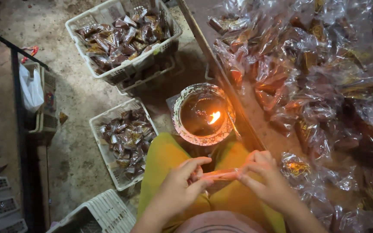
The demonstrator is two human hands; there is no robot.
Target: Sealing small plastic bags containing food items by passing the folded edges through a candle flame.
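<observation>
Left hand: your left hand pinches one end of a small clear plastic packet, fingers closed on it.
Right hand: your right hand grips the packet's other end, fingertips clamped tight.
Packet: it sits stretched between both hands, over your lap in yellow-green cloth.
Flame bowl: just beyond your hands, a round bowl of dark liquid holds a small burning flame.
Table: to your right, a heap of clear wrapped pieces covers the surface.
Near basket: to your left on the floor, a white basket holds wrapped pieces.
Far basket: farther off, another white basket is piled full.
</observation>
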